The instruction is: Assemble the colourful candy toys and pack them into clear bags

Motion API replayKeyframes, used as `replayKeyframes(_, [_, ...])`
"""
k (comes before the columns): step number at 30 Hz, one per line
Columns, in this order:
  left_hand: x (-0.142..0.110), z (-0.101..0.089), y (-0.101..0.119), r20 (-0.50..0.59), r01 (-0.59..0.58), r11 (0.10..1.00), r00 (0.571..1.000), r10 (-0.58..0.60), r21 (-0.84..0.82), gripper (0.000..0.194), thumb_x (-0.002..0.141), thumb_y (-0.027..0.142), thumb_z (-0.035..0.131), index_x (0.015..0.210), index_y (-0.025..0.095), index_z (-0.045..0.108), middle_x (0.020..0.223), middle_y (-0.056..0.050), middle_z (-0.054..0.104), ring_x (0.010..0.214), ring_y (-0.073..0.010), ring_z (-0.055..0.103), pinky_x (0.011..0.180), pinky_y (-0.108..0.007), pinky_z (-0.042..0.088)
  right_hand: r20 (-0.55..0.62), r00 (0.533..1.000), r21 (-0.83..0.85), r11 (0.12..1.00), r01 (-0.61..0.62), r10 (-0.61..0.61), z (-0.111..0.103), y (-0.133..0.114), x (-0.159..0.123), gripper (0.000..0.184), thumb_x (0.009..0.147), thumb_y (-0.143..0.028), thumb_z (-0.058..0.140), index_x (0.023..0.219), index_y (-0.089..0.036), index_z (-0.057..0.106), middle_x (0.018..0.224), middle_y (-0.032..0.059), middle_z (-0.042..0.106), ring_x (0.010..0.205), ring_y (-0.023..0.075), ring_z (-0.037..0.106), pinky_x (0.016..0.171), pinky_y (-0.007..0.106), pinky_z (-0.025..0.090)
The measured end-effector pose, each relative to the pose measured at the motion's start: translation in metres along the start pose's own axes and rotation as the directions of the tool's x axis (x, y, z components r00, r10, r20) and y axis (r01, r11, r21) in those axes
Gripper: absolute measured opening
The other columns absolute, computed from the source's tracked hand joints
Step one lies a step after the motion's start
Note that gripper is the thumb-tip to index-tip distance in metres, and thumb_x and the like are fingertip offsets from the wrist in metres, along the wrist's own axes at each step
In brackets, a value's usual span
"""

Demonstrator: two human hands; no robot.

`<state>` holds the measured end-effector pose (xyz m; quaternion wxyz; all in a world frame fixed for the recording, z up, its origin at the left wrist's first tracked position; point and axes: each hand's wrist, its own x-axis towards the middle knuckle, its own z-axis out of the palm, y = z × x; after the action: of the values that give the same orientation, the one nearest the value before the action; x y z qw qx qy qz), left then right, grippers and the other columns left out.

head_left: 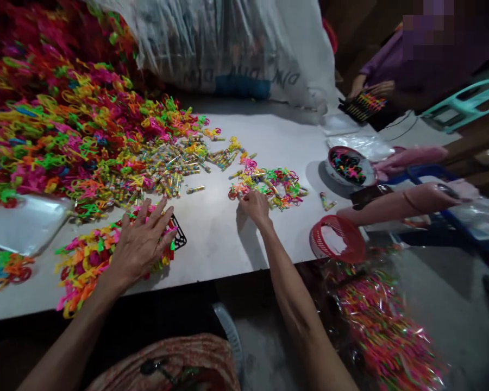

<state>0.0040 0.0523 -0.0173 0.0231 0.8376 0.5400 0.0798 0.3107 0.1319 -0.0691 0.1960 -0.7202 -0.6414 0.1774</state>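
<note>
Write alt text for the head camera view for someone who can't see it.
A person's left hand lies flat on a black grid tray amid bright plastic rings, while the right hand touches a small ring cluster on a grey table. A huge ring pile fills the left.

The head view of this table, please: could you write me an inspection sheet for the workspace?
Surface: grey table, bare in the middle.
Job's things: black grid tray under a layer of neon plastic pieces; small loose cluster.
Clutter: big neon heap, striped tubes, clear plastic sack, red basket, filled bowl.
Hands: left hand flat on the tray pieces, fingers spread; right hand at the cluster's edge, grip unclear.
Cables: nothing seen.
Surroundings: another person's forearm at right; a seated person beyond; teal chair.
</note>
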Motion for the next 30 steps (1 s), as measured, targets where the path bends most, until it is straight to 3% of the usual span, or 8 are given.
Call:
replayKeyframes(4, [0.006, 0.004, 0.018, 0.002, -0.028, 0.999, 1.0, 0.028, 0.014, 0.046, 0.097, 0.041, 0.032, 0.136, 0.027, 0.05, 0.151, -0.009, 0.039, 0.143, -0.035, 0.027, 0.106, -0.066, 0.026, -0.016, 0.975, 0.389, 0.9, -0.196, 0.22, 0.022, -0.017, -0.035, 0.015, 0.063, -0.027, 0.063, 0.066, -0.022, 0.049, 0.062, -0.0029, 0.052, 0.06, 0.0147, 0.049, 0.056, 0.026, 0.038])
replayKeyframes(9, [0.009, 0.006, 0.028, -0.09, -0.053, 0.998, 0.994, 0.057, 0.047, 0.04, 0.094, 0.036, 0.044, 0.134, 0.038, 0.051, 0.153, -0.004, 0.038, 0.145, -0.0323, 0.023, 0.111, -0.068, 0.008, 0.155, 0.985, 0.721, 0.673, -0.165, 0.075, 0.037, -0.036, -0.074, 0.018, 0.061, -0.031, 0.065, 0.067, -0.02, 0.052, 0.06, -0.0052, 0.049, 0.055, 0.0112, 0.044, 0.054, 0.024, 0.037])
replayKeyframes(12, [0.008, 0.003, 0.024, -0.067, -0.159, 0.986, 0.984, 0.163, 0.057, 0.043, 0.091, 0.03, 0.051, 0.133, 0.04, 0.05, 0.152, -0.003, 0.039, 0.144, -0.0292, 0.026, 0.114, -0.064, 0.006, 0.236, 0.969, 0.758, 0.637, -0.138, -0.072, 0.041, -0.049, -0.082, 0.016, 0.065, -0.03, 0.066, 0.067, -0.019, 0.055, 0.065, -0.0027, 0.054, 0.058, 0.0117, 0.048, 0.057, 0.025, 0.04])
replayKeyframes(15, [0.007, 0.001, 0.02, 0.004, -0.265, 0.964, 0.964, 0.265, 0.018, 0.034, 0.092, 0.027, 0.05, 0.123, 0.038, 0.057, 0.148, 0.0, 0.045, 0.143, -0.0252, 0.031, 0.115, -0.059, 0.012, 0.202, 0.967, 0.78, 0.623, -0.062, -0.157, 0.05, -0.063, -0.088, 0.012, 0.07, -0.028, 0.065, 0.068, -0.019, 0.057, 0.07, -0.0003, 0.058, 0.064, 0.0132, 0.052, 0.062, 0.026, 0.042])
replayKeyframes(19, [0.008, 0.0, 0.019, -0.005, -0.236, 0.971, 0.972, 0.236, -0.026, 0.021, 0.094, 0.03, 0.046, 0.104, 0.031, 0.065, 0.145, 0.001, 0.05, 0.143, -0.0234, 0.031, 0.116, -0.056, 0.015, 0.123, 0.956, 0.81, 0.584, 0.059, -0.267, 0.066, -0.076, -0.095, 0.016, 0.078, -0.03, 0.063, 0.07, -0.019, 0.056, 0.071, -0.0001, 0.056, 0.065, 0.0137, 0.051, 0.063, 0.027, 0.041])
replayKeyframes(24, [0.009, -0.001, 0.025, 0.006, -0.217, 0.975, 0.976, 0.217, -0.036, 0.02, 0.094, 0.03, 0.045, 0.095, 0.026, 0.064, 0.144, -0.001, 0.05, 0.142, -0.0243, 0.032, 0.116, -0.056, 0.017, 0.053, 0.931, 0.744, 0.637, 0.204, -0.36, 0.071, -0.074, -0.09, 0.018, 0.081, -0.027, 0.061, 0.066, -0.019, 0.056, 0.07, -0.0005, 0.051, 0.065, 0.0131, 0.047, 0.06, 0.026, 0.037])
replayKeyframes(27, [0.01, -0.001, 0.027, 0.019, -0.204, 0.978, 0.979, 0.204, -0.041, 0.018, 0.094, 0.029, 0.045, 0.095, 0.025, 0.063, 0.146, -0.003, 0.048, 0.143, -0.0245, 0.031, 0.117, -0.057, 0.015, 0.129, 0.899, 0.748, 0.636, 0.188, -0.418, 0.068, -0.07, -0.086, 0.026, 0.084, -0.032, 0.06, 0.062, -0.018, 0.054, 0.066, -0.0001, 0.053, 0.062, 0.0127, 0.048, 0.058, 0.025, 0.037])
replayKeyframes(30, [0.011, -0.001, 0.027, 0.029, -0.196, 0.979, 0.98, 0.197, -0.053, 0.017, 0.093, 0.028, 0.046, 0.094, 0.024, 0.062, 0.147, -0.004, 0.047, 0.143, -0.0249, 0.03, 0.117, -0.057, 0.013, 0.167, 0.907, 0.757, 0.639, 0.133, -0.387, 0.066, -0.069, -0.087, 0.032, 0.085, -0.04, 0.059, 0.063, -0.018, 0.055, 0.065, 0.0003, 0.055, 0.06, 0.0127, 0.049, 0.057, 0.025, 0.039])
